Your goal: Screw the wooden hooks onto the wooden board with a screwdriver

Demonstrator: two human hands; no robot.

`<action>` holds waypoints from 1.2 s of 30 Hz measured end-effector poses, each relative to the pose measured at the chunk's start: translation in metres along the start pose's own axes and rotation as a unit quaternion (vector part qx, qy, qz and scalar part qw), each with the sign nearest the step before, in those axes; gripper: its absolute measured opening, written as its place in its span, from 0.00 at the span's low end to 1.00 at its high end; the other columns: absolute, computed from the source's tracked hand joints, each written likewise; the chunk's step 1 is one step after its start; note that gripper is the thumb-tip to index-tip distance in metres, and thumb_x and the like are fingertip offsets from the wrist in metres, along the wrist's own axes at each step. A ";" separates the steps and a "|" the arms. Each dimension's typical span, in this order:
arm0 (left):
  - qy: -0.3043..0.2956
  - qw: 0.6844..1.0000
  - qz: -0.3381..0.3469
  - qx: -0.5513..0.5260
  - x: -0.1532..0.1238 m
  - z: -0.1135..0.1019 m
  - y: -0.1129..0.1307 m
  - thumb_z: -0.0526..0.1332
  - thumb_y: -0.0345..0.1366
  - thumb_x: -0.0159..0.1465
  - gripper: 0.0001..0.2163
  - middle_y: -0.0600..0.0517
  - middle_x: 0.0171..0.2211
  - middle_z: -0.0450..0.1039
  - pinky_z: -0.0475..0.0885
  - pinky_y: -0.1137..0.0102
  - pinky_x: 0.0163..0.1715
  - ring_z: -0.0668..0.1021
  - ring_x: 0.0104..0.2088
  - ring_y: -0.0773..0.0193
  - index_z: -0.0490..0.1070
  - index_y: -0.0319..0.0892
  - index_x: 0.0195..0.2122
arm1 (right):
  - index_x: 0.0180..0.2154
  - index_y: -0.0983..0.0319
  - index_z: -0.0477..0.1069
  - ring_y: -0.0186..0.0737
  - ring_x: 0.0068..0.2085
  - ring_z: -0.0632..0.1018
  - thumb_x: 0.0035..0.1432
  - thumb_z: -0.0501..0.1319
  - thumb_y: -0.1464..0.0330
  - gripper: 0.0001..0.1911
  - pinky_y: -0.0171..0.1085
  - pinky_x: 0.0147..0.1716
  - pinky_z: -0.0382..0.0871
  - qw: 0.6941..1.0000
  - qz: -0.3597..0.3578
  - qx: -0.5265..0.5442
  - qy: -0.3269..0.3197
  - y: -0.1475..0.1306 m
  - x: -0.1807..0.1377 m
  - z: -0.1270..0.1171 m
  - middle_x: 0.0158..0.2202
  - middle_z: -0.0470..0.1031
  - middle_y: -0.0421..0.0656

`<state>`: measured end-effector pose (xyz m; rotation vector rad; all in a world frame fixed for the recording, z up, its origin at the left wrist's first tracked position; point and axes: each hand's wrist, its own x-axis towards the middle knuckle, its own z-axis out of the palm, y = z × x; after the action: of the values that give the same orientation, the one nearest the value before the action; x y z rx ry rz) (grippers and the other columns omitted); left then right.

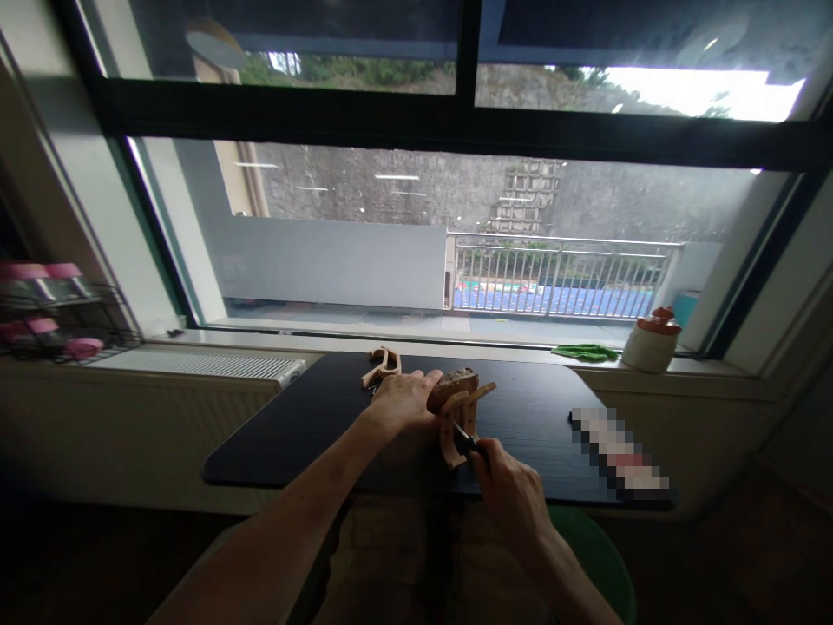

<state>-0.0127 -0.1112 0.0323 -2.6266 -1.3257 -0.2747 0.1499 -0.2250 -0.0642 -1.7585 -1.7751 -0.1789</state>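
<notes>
A small wooden assembly stands on the dark table in front of me. It has a brown, rounded block with a rough top, joined by or touching pale curved wooden pieces with dark holes. My left hand grips the block from its left side; the thumb is hidden. In my right hand is a screwdriver with a dark handle, its metal shaft pointing up and left against the pale pieces. Beyond my left hand lies another pale wooden part, with small metal bits beside it that look like screws.
A blurred-out flat object lies at the table's right edge. On the window sill are a green cloth and a cream jar. A radiator and a rack of pink-lidded containers stand left. A green stool shows below.
</notes>
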 end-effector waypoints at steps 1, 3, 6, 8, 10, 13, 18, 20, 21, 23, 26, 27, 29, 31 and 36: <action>-0.001 1.000 0.000 0.000 0.000 -0.001 0.000 0.55 0.59 0.50 0.28 0.47 0.36 0.71 0.68 0.62 0.38 0.75 0.38 0.51 0.62 0.48 0.48 | 0.40 0.58 0.64 0.36 0.28 0.76 0.63 0.48 0.68 0.08 0.35 0.25 0.51 1.000 0.003 -0.001 -0.002 -0.001 0.000 0.000 0.30 0.75 0.36; -0.005 1.000 -0.002 0.002 -0.001 -0.002 0.001 0.55 0.59 0.50 0.27 0.47 0.36 0.71 0.68 0.62 0.37 0.75 0.37 0.52 0.63 0.48 0.47 | 0.39 0.58 0.64 0.36 0.28 0.76 0.63 0.47 0.68 0.09 0.35 0.25 0.51 1.000 0.005 -0.005 -0.006 -0.003 0.001 -0.001 0.30 0.76 0.36; -0.015 1.000 -0.009 0.000 -0.002 -0.005 0.003 0.54 0.58 0.51 0.27 0.47 0.36 0.71 0.68 0.63 0.37 0.75 0.38 0.52 0.63 0.48 0.47 | 0.40 0.58 0.64 0.36 0.29 0.77 0.63 0.46 0.68 0.10 0.35 0.25 0.51 1.000 0.000 -0.007 -0.009 -0.007 0.001 -0.005 0.31 0.76 0.37; -0.019 1.000 -0.014 -0.005 -0.003 -0.007 0.004 0.55 0.58 0.50 0.28 0.46 0.37 0.71 0.68 0.62 0.37 0.75 0.39 0.51 0.62 0.48 0.49 | 0.44 0.57 0.63 0.37 0.30 0.77 0.62 0.48 0.69 0.10 0.35 0.26 0.52 1.000 0.004 -0.007 -0.010 -0.009 0.001 -0.009 0.32 0.76 0.37; -0.028 0.999 -0.022 -0.010 -0.004 -0.009 0.006 0.56 0.57 0.50 0.28 0.47 0.38 0.71 0.67 0.62 0.39 0.75 0.40 0.51 0.61 0.48 0.49 | 0.48 0.56 0.60 0.38 0.31 0.77 0.58 0.52 0.70 0.15 0.34 0.27 0.53 1.000 0.010 -0.001 -0.013 -0.010 0.001 -0.013 0.33 0.76 0.36; -0.037 0.999 -0.031 -0.014 -0.004 -0.011 0.007 0.57 0.56 0.50 0.28 0.47 0.39 0.71 0.67 0.62 0.40 0.75 0.41 0.51 0.61 0.48 0.49 | 0.49 0.56 0.59 0.38 0.32 0.77 0.56 0.52 0.73 0.18 0.34 0.28 0.55 1.000 0.012 0.024 -0.012 -0.010 0.000 -0.017 0.35 0.76 0.37; -0.038 0.999 -0.026 -0.019 -0.004 -0.012 0.008 0.58 0.55 0.50 0.28 0.46 0.39 0.72 0.67 0.61 0.42 0.75 0.42 0.50 0.61 0.49 0.50 | 0.46 0.57 0.62 0.37 0.36 0.76 0.61 0.48 0.73 0.13 0.33 0.30 0.58 1.000 -0.022 0.009 0.009 -0.005 -0.001 -0.019 0.40 0.74 0.40; -0.039 0.999 -0.026 -0.020 -0.004 -0.012 0.008 0.58 0.55 0.50 0.28 0.46 0.40 0.71 0.66 0.60 0.42 0.74 0.42 0.50 0.60 0.49 0.50 | 0.46 0.58 0.63 0.37 0.36 0.76 0.61 0.48 0.73 0.13 0.33 0.30 0.58 0.999 -0.038 -0.006 0.013 -0.003 0.000 -0.019 0.40 0.74 0.41; -0.039 0.999 -0.027 -0.019 -0.003 -0.012 0.008 0.58 0.55 0.50 0.28 0.46 0.41 0.71 0.66 0.61 0.42 0.74 0.43 0.50 0.60 0.49 0.51 | 0.46 0.58 0.63 0.37 0.36 0.76 0.62 0.48 0.73 0.13 0.33 0.31 0.58 0.999 -0.043 -0.007 0.013 -0.003 0.000 -0.018 0.40 0.75 0.41; -0.039 0.999 -0.027 -0.015 -0.003 -0.011 0.007 0.58 0.55 0.50 0.29 0.46 0.41 0.71 0.66 0.61 0.42 0.74 0.43 0.50 0.60 0.49 0.51 | 0.46 0.58 0.63 0.36 0.35 0.76 0.62 0.49 0.72 0.12 0.33 0.30 0.58 0.999 -0.044 -0.007 0.014 -0.003 0.000 -0.017 0.38 0.75 0.40; -0.030 0.999 -0.022 -0.012 -0.003 -0.009 0.006 0.57 0.56 0.50 0.29 0.46 0.41 0.71 0.66 0.61 0.42 0.74 0.43 0.50 0.60 0.49 0.50 | 0.45 0.57 0.64 0.36 0.31 0.77 0.62 0.50 0.70 0.10 0.33 0.27 0.57 0.999 -0.032 -0.005 0.013 -0.003 -0.002 -0.012 0.35 0.76 0.38; -0.027 0.999 -0.020 -0.012 -0.003 -0.009 0.006 0.57 0.57 0.50 0.28 0.46 0.40 0.71 0.66 0.61 0.42 0.74 0.42 0.50 0.61 0.48 0.50 | 0.44 0.58 0.64 0.36 0.30 0.77 0.62 0.50 0.69 0.09 0.33 0.26 0.56 1.000 -0.027 -0.005 0.012 -0.004 -0.002 -0.011 0.33 0.76 0.37; -0.023 1.000 -0.018 -0.012 -0.003 -0.008 0.006 0.56 0.57 0.51 0.27 0.47 0.38 0.71 0.66 0.61 0.42 0.75 0.41 0.51 0.62 0.48 0.48 | 0.43 0.58 0.64 0.36 0.28 0.77 0.63 0.49 0.67 0.09 0.34 0.25 0.54 1.000 -0.018 -0.008 0.004 -0.005 -0.003 -0.010 0.30 0.76 0.37; -0.021 1.000 -0.015 -0.009 -0.003 -0.007 0.005 0.56 0.56 0.51 0.26 0.47 0.36 0.71 0.66 0.61 0.42 0.75 0.39 0.52 0.63 0.48 0.47 | 0.42 0.58 0.65 0.35 0.25 0.77 0.64 0.47 0.66 0.10 0.34 0.23 0.52 1.000 -0.010 -0.017 -0.007 -0.007 -0.002 -0.010 0.25 0.76 0.36; -0.029 0.999 -0.024 -0.010 -0.003 -0.009 0.007 0.57 0.56 0.50 0.27 0.47 0.38 0.71 0.66 0.61 0.42 0.75 0.40 0.52 0.62 0.48 0.48 | 0.38 0.57 0.66 0.34 0.25 0.76 0.65 0.44 0.65 0.13 0.35 0.23 0.49 1.000 -0.006 -0.011 -0.008 -0.013 0.000 -0.018 0.25 0.75 0.36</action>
<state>-0.0098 -0.1202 0.0398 -2.6402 -1.4139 -0.2197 0.1438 -0.2351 -0.0456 -1.7695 -1.8028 -0.1918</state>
